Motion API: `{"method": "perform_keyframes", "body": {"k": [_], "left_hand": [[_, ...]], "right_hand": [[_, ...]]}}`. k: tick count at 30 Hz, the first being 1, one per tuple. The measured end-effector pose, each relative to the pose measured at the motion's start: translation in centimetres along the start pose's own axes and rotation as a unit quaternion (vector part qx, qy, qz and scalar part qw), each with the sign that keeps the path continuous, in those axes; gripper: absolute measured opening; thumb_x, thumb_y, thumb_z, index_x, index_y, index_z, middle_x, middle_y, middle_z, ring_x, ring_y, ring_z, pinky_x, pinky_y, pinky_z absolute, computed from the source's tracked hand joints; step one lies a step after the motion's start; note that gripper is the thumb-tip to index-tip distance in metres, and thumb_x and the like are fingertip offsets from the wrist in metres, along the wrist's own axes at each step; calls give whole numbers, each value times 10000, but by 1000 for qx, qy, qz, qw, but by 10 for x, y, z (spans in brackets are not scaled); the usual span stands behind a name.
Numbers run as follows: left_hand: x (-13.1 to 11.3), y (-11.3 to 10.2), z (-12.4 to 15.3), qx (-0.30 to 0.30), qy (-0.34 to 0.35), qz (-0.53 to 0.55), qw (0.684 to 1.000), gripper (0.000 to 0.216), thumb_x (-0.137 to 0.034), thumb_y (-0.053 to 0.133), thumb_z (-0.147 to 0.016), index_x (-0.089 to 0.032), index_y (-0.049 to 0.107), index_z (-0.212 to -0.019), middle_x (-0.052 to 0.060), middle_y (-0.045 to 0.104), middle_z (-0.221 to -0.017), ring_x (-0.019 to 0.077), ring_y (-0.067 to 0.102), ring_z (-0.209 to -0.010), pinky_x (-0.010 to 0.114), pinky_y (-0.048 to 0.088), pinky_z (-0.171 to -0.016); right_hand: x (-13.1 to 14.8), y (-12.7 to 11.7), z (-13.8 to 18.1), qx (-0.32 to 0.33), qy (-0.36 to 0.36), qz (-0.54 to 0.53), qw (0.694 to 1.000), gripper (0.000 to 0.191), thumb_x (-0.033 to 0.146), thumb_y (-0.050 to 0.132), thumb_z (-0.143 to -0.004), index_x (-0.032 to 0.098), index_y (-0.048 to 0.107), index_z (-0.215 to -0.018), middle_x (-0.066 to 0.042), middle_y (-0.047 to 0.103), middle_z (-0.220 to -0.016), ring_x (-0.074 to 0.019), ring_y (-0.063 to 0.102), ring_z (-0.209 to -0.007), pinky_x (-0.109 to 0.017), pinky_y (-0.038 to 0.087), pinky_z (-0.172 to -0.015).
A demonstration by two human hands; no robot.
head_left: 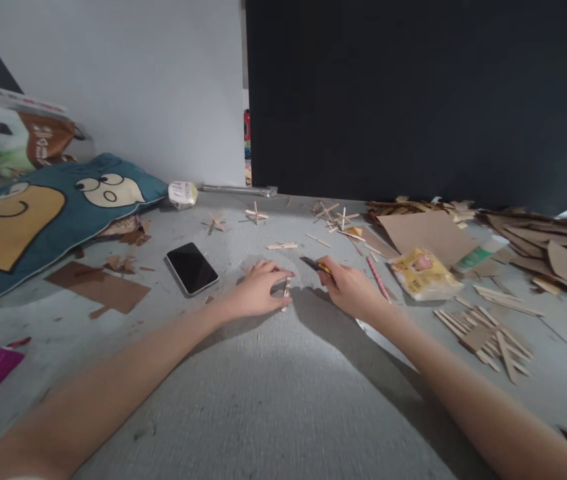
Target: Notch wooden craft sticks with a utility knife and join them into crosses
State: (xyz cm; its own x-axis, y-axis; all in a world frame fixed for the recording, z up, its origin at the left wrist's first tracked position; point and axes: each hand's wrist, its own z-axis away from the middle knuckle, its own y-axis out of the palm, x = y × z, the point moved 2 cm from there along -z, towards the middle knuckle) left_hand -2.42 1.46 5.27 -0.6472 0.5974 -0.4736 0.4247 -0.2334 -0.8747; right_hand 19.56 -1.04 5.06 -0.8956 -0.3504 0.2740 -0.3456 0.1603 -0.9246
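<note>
Head view: the left hand [258, 290] lies palm-down on the grey floor [273, 400], its fingers curled over and pinning a short craft stick [286, 293] that rests flat between the two hands. The right hand [348, 288] is clenched around a slim yellow-and-black craft knife [315, 265] (it could be another pointed tool; the tip is small and dark), angled toward the left fingertips. The chief risk, judging from that closeness, is the point skidding off the hard little stick into the pinning fingers; the stick could also twist or split under uneven pressure. The smartphone [192, 268] lies near the left hand, screen up, where a slip could scratch it. As for containers, a yellow printed packet [423, 273] lies near the right hand and appears sealed, so its contents are hidden. A green-labelled glue bottle [478, 255] rests on its side against the cardboard sheets [428, 233], and how full it is cannot be told. Loose craft sticks [483, 333] lie heaped to the right, in no container.
</note>
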Motion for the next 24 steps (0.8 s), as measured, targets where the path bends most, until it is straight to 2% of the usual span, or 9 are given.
{"method": "perform_keyframes", "body": {"k": [2, 4, 7, 12, 16, 24], "left_hand": [[3, 0, 0, 26, 2, 7, 1000, 369, -357, 779, -814, -227, 732, -1156, 112, 617, -1319, 356, 500, -1293, 540, 339, -1083], [6, 2, 0, 31, 3, 19, 999, 345, -387, 796, -804, -228, 758, -1109, 117, 603, -1382, 361, 489, -1335, 552, 322, -1111], [8, 7, -1, 26, 8, 35, 999, 414, -428, 798, -809, -245, 752, -1178, 125, 585, -1454, 367, 439, -1415, 563, 279, -1159], [10, 10, -1, 32, 12, 37, 999, 491, -451, 794, -823, -269, 719, -1272, 115, 522, -1549, 348, 345, -1513, 560, 219, -1210], [11, 9, -1, 40, 12, 36, 998, 528, -444, 796, -825, -246, 699, -1305, 135, 440, -1600, 325, 308, -1539, 544, 212, -1225], [12, 11, -2, 50, 7, 51, 997, 536, -469, 788, -826, -266, 695, -1313, 122, 402, -1621, 325, 304, -1541, 557, 174, -1240]], "right_hand": [[3, -5, 1, 30, -10, 9, 999, 242, 306, 369, -1060, 205, 575, -1140, -43, 708, -749, -208, 644, -640, -276, 291, -553], [4, -6, 3, 73, -30, 36, 996, 266, 364, 384, -1069, 216, 604, -1043, -31, 688, -707, -196, 630, -612, -278, 264, -538], [5, -1, 5, 121, -90, 88, 985, 266, 362, 442, -1057, 219, 617, -916, -21, 683, -709, -165, 611, -575, -280, 240, -532], [4, 5, 4, 128, -157, 125, 971, 250, 333, 438, -1066, 208, 606, -931, -32, 718, -829, -142, 621, -577, -276, 245, -530], [7, 6, 2, 143, -171, 148, 963, 251, 318, 419, -1076, 195, 602, -957, -44, 723, -826, -147, 629, -582, -285, 231, -527], [11, 4, -1, 158, -178, 182, 954, 260, 322, 394, -1081, 190, 596, -986, -53, 742, -835, -167, 651, -595, -310, 202, -520]]}}
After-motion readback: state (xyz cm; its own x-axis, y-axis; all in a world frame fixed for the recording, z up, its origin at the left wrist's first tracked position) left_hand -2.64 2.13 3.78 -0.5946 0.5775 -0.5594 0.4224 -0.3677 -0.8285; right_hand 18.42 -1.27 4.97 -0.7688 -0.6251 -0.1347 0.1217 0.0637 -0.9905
